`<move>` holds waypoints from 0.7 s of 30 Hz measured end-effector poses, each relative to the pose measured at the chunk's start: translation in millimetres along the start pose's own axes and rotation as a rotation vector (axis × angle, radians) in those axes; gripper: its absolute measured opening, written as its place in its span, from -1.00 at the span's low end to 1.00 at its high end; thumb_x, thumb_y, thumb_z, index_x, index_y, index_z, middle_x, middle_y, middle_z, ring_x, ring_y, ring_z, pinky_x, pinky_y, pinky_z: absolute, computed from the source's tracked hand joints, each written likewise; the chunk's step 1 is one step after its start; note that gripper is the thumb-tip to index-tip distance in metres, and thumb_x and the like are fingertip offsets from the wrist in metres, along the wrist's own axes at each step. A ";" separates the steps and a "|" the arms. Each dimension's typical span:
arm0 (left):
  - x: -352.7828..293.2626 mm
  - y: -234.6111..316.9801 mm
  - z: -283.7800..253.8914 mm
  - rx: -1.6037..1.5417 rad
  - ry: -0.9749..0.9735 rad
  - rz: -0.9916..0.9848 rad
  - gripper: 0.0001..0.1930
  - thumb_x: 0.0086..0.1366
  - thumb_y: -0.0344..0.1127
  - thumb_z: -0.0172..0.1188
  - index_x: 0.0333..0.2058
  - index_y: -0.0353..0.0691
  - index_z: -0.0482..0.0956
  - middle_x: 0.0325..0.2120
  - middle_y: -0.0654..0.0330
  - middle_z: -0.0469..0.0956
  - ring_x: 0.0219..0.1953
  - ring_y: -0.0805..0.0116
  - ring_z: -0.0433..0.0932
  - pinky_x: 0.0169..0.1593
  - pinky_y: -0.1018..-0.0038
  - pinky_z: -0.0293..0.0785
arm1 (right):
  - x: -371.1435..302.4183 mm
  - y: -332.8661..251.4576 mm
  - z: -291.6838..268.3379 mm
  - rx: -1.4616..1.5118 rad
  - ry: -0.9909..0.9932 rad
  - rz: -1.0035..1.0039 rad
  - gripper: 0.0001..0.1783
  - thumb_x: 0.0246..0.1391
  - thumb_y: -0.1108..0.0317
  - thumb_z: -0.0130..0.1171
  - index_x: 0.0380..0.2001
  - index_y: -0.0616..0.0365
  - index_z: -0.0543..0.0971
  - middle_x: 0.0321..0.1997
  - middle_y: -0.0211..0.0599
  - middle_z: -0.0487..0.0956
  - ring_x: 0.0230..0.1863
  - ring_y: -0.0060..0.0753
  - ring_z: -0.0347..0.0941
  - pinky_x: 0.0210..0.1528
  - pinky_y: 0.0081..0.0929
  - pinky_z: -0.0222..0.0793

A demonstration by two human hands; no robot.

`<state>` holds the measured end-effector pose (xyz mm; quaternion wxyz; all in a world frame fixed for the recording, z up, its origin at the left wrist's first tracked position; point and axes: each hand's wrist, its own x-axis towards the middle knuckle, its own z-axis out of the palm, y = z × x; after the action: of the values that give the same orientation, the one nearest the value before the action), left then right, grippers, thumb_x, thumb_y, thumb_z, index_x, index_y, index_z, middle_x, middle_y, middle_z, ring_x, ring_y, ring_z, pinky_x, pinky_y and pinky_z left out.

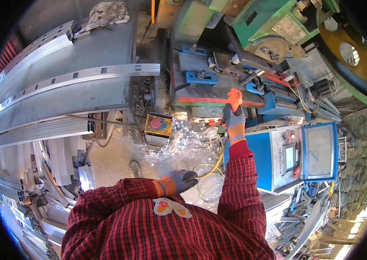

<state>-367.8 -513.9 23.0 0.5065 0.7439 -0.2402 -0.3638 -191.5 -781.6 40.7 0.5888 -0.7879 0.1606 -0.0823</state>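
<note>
My right hand [236,125], in an orange and grey glove, reaches out over the front edge of a green press bed. It is closed on an orange-red air blow gun [235,99] pointing away from me. From the gun a yellow air hose [219,161] runs back toward me and loops near the floor. My left hand [175,182], gloved alike, is in front of my body with fingers curled round the hose. Ahead of the gun, blue clamps [201,78] and a dark die [226,63] sit on the press bed.
At the left, a metal table [84,52] carries a long slotted aluminium profile [75,77]. A yellow button box [158,125] stands between table and press. To the right is a blue control cabinet [252,160] with a screen. Metal scraps [187,138] litter the floor.
</note>
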 end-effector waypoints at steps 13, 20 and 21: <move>-2.4 -44.3 -3.6 -0.266 0.186 0.114 -0.51 0.36 0.03 0.15 0.03 -0.27 0.56 -0.10 -0.09 0.62 -0.05 -0.05 0.60 0.03 0.23 0.50 | 81.0 -109.0 34.1 -1.022 -0.099 -0.295 -0.51 0.15 0.12 0.23 0.00 0.27 0.48 -0.23 0.18 0.64 -0.16 0.26 0.57 -0.14 -0.06 0.49; -22.4 -35.8 -40.8 -0.218 0.189 0.136 -0.53 0.35 0.00 0.16 0.03 -0.28 0.56 -0.12 -0.07 0.64 -0.06 -0.03 0.61 0.02 0.24 0.51 | 48.9 -112.3 36.6 -0.884 -0.060 -0.228 -0.58 0.18 0.19 0.20 0.05 0.15 0.51 -0.27 0.11 0.66 -0.25 0.04 0.63 -0.16 -0.07 0.50; -26.9 -33.3 -45.8 -0.228 0.197 0.144 -0.53 0.36 0.00 0.16 0.03 -0.28 0.56 -0.12 -0.08 0.64 -0.06 -0.04 0.61 0.02 0.24 0.51 | 41.9 -125.8 44.4 -0.520 -0.025 0.149 -0.57 0.18 0.19 0.20 0.06 0.15 0.50 -0.26 0.13 0.66 -0.23 0.00 0.64 -0.14 -0.06 0.49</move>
<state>-349.0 -455.4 10.3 0.6337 0.6944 -0.1993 -0.2767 -118.5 -724.2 145.2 0.3731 -0.8996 0.2264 0.0149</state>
